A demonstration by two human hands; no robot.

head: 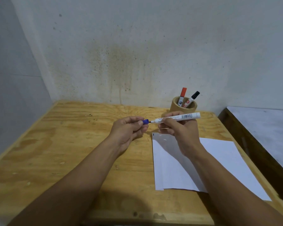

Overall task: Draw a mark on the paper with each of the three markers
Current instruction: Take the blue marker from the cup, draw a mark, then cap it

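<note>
Now the left hand (129, 129) pinches a blue plastic cap (145, 121), just off the tip. Meanwhile the right hand (178, 128) grips the white marker barrel (178, 117) above the white paper sheet (227, 160).

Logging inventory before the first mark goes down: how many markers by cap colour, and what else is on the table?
Blue-capped white marker, cap off in left hand, barrel in right hand: 1
Red-capped marker: 1
Black-capped marker: 1
Round wooden cup: 1
White paper sheet: 1
Total: 5
</note>
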